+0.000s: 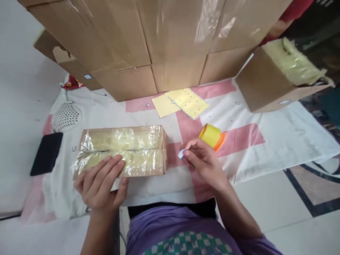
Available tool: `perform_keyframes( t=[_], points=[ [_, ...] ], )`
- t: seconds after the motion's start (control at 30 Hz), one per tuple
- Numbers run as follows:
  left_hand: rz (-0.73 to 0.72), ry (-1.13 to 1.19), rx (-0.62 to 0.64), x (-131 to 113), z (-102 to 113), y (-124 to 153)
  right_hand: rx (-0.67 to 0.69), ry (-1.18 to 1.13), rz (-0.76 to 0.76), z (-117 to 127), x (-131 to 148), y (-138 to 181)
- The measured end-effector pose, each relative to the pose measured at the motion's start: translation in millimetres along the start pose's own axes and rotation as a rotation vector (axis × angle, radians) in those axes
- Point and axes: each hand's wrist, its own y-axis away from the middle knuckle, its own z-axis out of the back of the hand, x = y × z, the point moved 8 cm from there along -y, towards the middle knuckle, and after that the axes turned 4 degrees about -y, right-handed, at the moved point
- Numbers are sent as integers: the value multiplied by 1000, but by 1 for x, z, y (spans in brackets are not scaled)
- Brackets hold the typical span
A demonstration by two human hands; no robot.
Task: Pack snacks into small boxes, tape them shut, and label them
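Observation:
A small cardboard box (140, 165) lies lengthwise on the table, its top seam covered with clear shiny tape. My left hand (99, 184) rests over its near left part, fingers stretched flat on top and thumb apart by the front side. To the right of the box, my right hand (203, 161) pinches a small white-and-blue sticker (181, 153) between thumb and fingertips. Just behind that hand is a roll of yellow tape (212, 134) with an orange ring beside it. Two yellow sheets (188, 102), one dotted with small marks, overlap farther back.
Large stacked cardboard boxes (138, 39) wall off the back. A taped box (268, 81) stands at the right with a small label. At the left are a black phone (47, 154) and a white perforated cup-shaped object (67, 116). A pink-and-white cloth (247, 141) covers the table.

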Motion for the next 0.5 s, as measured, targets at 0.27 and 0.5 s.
perform_keyframes(
  t=[0.27,0.5],
  points=[
    [-22,4,-2,1,5,5,-21,300,162,-19,-29,0],
    [8,-23,30,0,4,6,-71,419,142,-22,-31,-3]
  ],
)
